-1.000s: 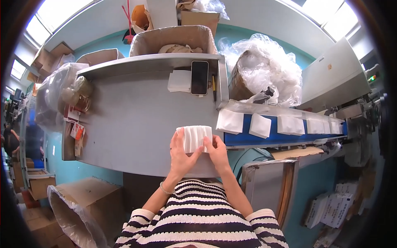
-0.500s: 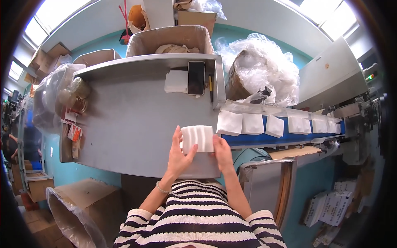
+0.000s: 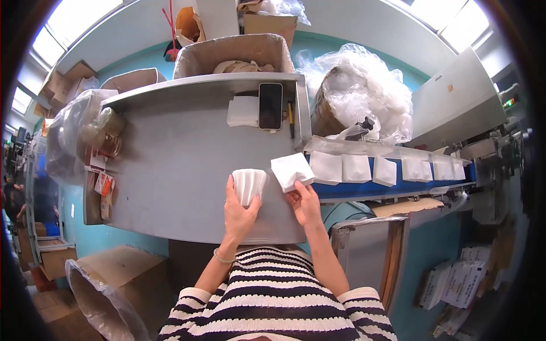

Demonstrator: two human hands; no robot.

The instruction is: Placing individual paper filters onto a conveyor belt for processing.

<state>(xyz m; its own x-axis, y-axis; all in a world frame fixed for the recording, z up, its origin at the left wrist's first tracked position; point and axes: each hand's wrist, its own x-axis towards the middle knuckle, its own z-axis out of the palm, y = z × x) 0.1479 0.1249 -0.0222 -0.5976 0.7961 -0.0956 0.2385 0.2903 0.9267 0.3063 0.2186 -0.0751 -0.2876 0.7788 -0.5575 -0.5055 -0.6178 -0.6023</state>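
Observation:
My left hand holds a stack of white flat packets upright on the grey table. My right hand grips a single white packet at the table's right edge, next to the start of the blue conveyor belt. Several white packets lie in a row on that belt, running to the right.
A black phone, a pen and a white sheet lie at the table's far side. Cardboard boxes stand behind it, crumpled clear plastic at the back right, a lined box at lower left.
Both hands held the stack together before. Now my right hand has drawn one packet off it and moved right toward the belt; the row of packets has shifted right.

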